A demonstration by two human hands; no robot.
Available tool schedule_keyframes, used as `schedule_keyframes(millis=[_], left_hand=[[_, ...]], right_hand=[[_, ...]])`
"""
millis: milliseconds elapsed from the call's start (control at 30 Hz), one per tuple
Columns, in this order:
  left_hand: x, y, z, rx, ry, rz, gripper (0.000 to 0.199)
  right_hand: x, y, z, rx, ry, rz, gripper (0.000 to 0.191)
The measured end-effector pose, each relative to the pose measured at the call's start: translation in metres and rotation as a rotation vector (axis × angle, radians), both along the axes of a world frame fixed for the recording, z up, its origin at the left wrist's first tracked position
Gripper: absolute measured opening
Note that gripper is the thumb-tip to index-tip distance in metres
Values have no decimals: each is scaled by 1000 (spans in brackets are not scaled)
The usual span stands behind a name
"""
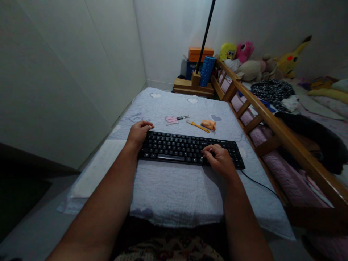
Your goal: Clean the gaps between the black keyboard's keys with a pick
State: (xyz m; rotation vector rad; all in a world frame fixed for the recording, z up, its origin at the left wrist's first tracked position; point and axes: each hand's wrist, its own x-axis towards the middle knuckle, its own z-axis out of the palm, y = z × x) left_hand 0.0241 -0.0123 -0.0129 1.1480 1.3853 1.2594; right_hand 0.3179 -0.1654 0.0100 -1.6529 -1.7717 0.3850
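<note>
A black keyboard (174, 146) lies flat on the covered table. My right hand (219, 159) is above its right part, pinching a thin stick with white ends, a cotton swab (203, 157), with one tip at the keys. My left hand (138, 134) rests at the keyboard's upper left corner, fingers curled and fingertips together; whether they hold anything is too small to tell. Beyond the keyboard lie a slim tool with a black grip (180, 118), another thin white stick (172, 124), a yellow-orange brush (200, 127) and a folded orange cloth (208, 125).
A pale quilted cloth (176, 192) covers the table. The keyboard cable (259, 185) runs off right towards a wooden bed rail (272, 127). A white panel (99, 163) lies at left. At the back stand a dark pole (206, 34) and a blue roller (207, 70).
</note>
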Motion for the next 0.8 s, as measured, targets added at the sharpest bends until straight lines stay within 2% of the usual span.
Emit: schedule_keyframes(millis=[567, 800], left_hand=[[0, 2, -2, 11, 27, 9, 10], [-1, 3, -3, 6, 5, 10, 10]], right_hand=[[0, -1, 3, -9, -18, -29, 18], [-3, 0, 1, 1, -6, 15, 16]])
